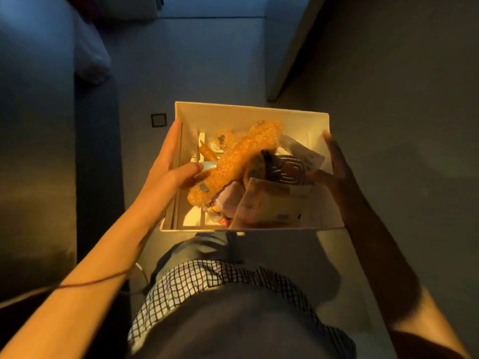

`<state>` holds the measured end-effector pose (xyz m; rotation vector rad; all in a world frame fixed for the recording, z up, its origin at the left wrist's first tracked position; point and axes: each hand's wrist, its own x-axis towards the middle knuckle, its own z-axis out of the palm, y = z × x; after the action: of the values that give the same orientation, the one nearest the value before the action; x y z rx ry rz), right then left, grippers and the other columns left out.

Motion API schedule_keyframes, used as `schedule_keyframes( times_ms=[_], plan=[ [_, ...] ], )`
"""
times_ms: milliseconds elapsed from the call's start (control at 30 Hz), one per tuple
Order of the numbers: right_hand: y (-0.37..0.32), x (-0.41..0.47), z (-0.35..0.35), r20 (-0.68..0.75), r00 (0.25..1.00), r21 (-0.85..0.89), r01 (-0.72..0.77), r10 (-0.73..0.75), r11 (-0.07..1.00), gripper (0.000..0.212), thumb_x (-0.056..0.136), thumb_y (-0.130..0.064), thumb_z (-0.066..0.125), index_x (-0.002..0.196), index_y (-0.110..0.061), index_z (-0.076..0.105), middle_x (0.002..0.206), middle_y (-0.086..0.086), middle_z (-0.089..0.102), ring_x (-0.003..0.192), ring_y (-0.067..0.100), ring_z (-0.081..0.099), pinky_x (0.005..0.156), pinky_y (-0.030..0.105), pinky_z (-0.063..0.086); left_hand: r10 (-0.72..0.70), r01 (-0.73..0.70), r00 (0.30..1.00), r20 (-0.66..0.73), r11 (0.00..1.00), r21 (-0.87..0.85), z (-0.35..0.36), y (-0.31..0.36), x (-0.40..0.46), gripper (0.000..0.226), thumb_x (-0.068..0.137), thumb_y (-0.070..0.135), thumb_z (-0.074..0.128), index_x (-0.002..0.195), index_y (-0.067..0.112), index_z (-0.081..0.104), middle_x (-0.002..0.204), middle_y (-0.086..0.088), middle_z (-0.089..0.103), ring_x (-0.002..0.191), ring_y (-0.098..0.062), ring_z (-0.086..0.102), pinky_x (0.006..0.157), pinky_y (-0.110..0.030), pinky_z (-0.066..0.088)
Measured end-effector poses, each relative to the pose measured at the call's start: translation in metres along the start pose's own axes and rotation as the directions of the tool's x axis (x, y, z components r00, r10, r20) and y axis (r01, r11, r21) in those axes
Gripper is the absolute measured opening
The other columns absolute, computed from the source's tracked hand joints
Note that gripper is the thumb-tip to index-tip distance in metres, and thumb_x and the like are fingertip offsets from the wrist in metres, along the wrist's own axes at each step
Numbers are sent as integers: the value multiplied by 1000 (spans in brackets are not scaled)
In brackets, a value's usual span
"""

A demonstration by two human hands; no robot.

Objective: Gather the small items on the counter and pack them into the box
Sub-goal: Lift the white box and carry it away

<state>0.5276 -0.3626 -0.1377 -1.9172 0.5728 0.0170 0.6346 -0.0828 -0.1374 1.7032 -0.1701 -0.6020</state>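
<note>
Box [248, 114]: open-topped, pale, held in the air in front of the person's body, above the floor [207, 60], one hand at each side wall. It is packed with small items.

Left hand [168, 164]: fingers [173, 141] straight, flat along the outside of the left wall; thumb hooked over the rim into the box, touching the plush toy. The wall sits between fingers and thumb.

Right hand [337, 164]: in shadow. Fingers lie straight along the outside of the right wall, thumb reaching over the rim inside; same sort of hold as the left, as far as the dim light shows.

Plush toy [241, 156]: long, fuzzy, orange, lying diagonally across the top of the pile, from lower left towards the far right.

Paper packet [272, 206]: near right corner, tilted against the other things.

Dark patterned pouch [285, 169]: just beyond the packet, beside the right thumb.

Small orange figure [206, 152]: by the left wall, partly under the plush toy.

Items lower in the pile are too hidden to identify.
</note>
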Motion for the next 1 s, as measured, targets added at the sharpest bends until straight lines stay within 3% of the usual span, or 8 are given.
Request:
schedule_keyframes(
  times_ms=[133, 233, 333, 433, 600, 733, 867, 1000],
  plan=[
    [-19, 82, -5, 22, 1000, 79, -10, 8, 997, 79, 85, 7, 58, 149, -19, 18, 150, -2, 23, 127, 5, 28, 74, -5, 35, -2, 2, 1000, -20, 1000, 14, -11, 23, 70, 87, 74, 32, 57, 146, 45, 11, 143, 22, 28, 111, 14, 41, 74, 1, 41],
    [-21, 144, -12, 20, 1000, 76, 6, -8, 997, 88, 78, 5, 67, 148, -21, 21, 150, -1, 26, 137, 15, 30, 93, 11, 40, 3, -3, 1000, -24, 1000, -10, -20, 39, 119, 86, 74, 30, 56, 145, 45, 11, 135, 29, 32, 115, 11, 42, 81, -4, 43],
    [-27, 207, -18, 42, 999, 31, 25, -26, 999, 86, 79, 4, 68, 148, -22, 23, 151, -3, 25, 137, 13, 28, 107, 31, 35, -3, 2, 998, -68, 1000, -13, -25, 48, 167, 88, 74, 28, 56, 148, 42, 11, 143, 20, 30, 119, 7, 42, 85, -8, 44],
    [-43, 271, -19, 120, 990, 58, 66, -72, 996, 87, 73, -4, 68, 143, -31, 25, 154, 2, 24, 137, 16, 30, 96, 18, 43, -8, 9, 993, -120, 1000, 8, -28, 52, 216, 89, 76, 27, 54, 151, 37, 10, 151, 16, 23, 115, 16, 37, 79, 5, 36],
    [-65, 386, -17, 262, 961, 108, 57, -84, 992, 93, 68, -5, 68, 145, -33, 25, 153, -4, 22, 136, 12, 30, 86, 12, 46, -77, 57, 968, -237, 994, -91, -31, 59, 298, 90, 75, 27, 56, 150, 43, 10, 144, 28, 23, 101, 35, 31, 78, 0, 38],
    [-81, 479, -12, 386, 920, 110, 22, -64, 994, 93, 69, -8, 69, 146, -37, 26, 156, -3, 19, 135, 12, 31, 88, 20, 50, -123, 87, 928, -353, 990, -115, -38, 63, 366, 93, 72, 32, 61, 149, 47, 10, 124, 48, 18, 101, 36, 23, 81, -4, 30],
    [-98, 565, 12, 481, 872, 49, 80, -94, 996, 92, 70, -14, 69, 146, -39, 23, 156, -4, 16, 137, 13, 27, 105, 39, 40, -147, 99, 884, -443, 986, -130, -55, 58, 429, 92, 75, 30, 61, 151, 40, 11, 152, 26, 14, 116, 26, 24, 85, 1, 30],
    [-108, 647, 47, 560, 824, 65, 61, -87, 996, 95, 70, -13, 73, 145, -43, 24, 156, -2, 15, 139, 19, 29, 105, 52, 39, -174, 119, 849, -500, 983, -140, -83, 44, 491, 90, 76, 26, 60, 152, 35, 12, 157, 16, 10, 122, 17, 20, 84, 6, 29]
  ],
)
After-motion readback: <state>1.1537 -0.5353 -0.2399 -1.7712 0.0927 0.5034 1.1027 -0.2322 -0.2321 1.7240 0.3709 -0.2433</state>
